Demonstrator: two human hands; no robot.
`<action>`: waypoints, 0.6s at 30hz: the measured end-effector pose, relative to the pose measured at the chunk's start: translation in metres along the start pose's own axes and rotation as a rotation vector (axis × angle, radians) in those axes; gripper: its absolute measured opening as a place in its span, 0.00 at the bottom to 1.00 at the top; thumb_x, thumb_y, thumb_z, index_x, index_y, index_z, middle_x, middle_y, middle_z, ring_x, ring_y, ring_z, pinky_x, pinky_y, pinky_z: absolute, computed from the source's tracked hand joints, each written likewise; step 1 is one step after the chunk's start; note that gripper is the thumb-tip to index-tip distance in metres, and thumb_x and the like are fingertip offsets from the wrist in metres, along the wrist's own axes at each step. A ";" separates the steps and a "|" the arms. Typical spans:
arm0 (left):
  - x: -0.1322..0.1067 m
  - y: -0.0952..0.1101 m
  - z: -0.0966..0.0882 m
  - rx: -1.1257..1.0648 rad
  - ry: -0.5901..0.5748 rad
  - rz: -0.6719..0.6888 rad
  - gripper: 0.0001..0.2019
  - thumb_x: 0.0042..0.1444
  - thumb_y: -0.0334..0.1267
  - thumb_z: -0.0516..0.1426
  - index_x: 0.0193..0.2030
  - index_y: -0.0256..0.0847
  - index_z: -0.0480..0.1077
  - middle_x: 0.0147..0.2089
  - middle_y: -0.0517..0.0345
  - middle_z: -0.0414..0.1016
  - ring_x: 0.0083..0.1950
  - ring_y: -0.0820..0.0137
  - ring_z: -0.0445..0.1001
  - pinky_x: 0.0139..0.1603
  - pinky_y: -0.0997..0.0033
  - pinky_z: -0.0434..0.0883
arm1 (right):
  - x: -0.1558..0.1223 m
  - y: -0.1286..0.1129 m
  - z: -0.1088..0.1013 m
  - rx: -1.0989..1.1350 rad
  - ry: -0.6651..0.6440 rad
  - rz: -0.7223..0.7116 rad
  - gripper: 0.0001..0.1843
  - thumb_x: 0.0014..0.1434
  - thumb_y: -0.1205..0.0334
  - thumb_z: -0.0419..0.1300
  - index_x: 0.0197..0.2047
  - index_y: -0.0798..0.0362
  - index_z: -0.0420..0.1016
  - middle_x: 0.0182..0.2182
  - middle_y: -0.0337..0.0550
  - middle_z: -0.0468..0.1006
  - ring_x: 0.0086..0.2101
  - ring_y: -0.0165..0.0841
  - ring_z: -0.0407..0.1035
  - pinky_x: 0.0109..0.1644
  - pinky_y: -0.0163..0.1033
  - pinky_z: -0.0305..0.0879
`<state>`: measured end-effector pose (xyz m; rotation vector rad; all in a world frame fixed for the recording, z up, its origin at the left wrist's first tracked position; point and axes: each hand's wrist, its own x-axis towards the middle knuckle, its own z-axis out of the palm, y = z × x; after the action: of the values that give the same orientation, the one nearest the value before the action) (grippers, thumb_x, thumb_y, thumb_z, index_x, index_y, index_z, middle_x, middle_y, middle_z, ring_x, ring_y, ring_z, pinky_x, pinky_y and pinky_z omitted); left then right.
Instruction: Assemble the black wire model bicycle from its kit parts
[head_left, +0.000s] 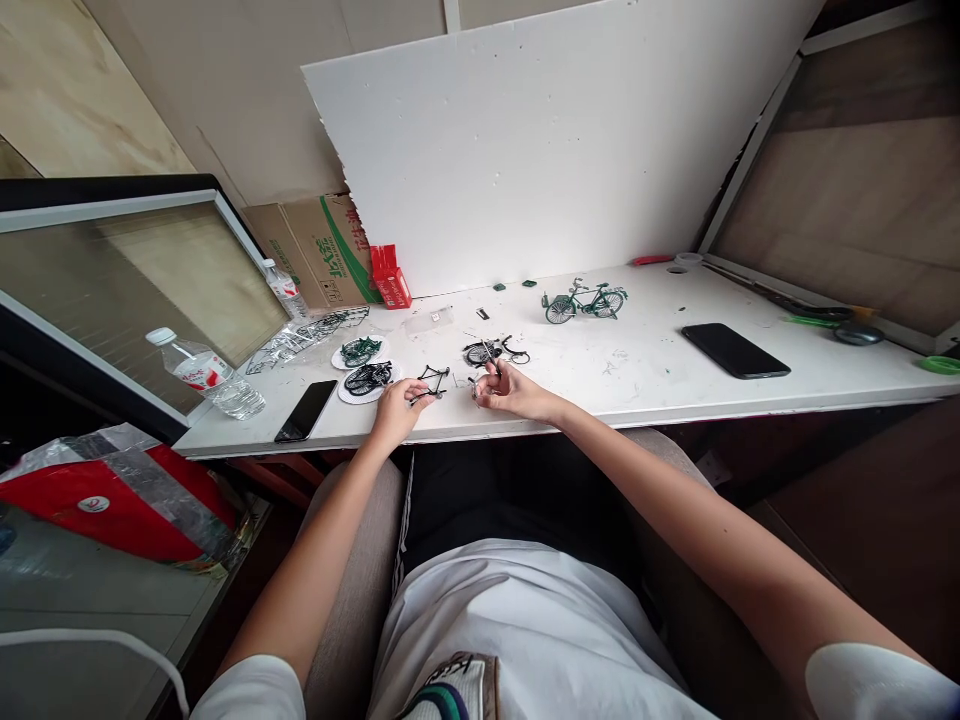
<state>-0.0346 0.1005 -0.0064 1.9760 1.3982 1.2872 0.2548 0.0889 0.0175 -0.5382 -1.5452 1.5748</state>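
Observation:
My left hand rests at the front edge of the white table, fingers closed on a small black bicycle frame. To its right, my right hand is pinched around a tiny dark part that I cannot make out. Just beyond my right hand lie loose black wheels and parts. Two white discs hold more wheel parts, one black and one green. A finished green model bicycle stands upright farther back.
One black phone lies at the front left, another at the right. A water bottle, a cardboard box, a red packet and a white foam board are at the left and back.

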 end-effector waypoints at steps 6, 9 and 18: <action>-0.001 0.010 0.001 0.005 0.004 -0.011 0.10 0.56 0.45 0.69 0.37 0.41 0.81 0.38 0.50 0.83 0.40 0.62 0.76 0.49 0.60 0.73 | 0.002 0.004 -0.005 -0.042 0.032 -0.017 0.39 0.49 0.48 0.80 0.40 0.44 0.50 0.36 0.34 0.78 0.38 0.30 0.73 0.48 0.42 0.70; -0.003 0.024 0.003 -0.111 -0.025 -0.073 0.13 0.57 0.48 0.68 0.40 0.40 0.79 0.40 0.49 0.84 0.41 0.61 0.81 0.47 0.60 0.75 | 0.002 0.002 -0.008 -0.054 0.039 -0.031 0.38 0.50 0.49 0.79 0.40 0.44 0.50 0.36 0.33 0.77 0.38 0.30 0.72 0.49 0.43 0.69; -0.017 0.080 0.012 -0.476 -0.228 -0.216 0.26 0.53 0.55 0.73 0.48 0.35 0.79 0.40 0.43 0.87 0.42 0.54 0.87 0.52 0.49 0.82 | 0.002 -0.006 -0.007 0.002 0.060 -0.044 0.38 0.48 0.51 0.80 0.40 0.44 0.51 0.36 0.32 0.78 0.38 0.30 0.75 0.48 0.43 0.71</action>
<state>0.0161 0.0537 0.0390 1.5486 1.0439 1.1272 0.2611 0.0938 0.0230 -0.5424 -1.5006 1.5139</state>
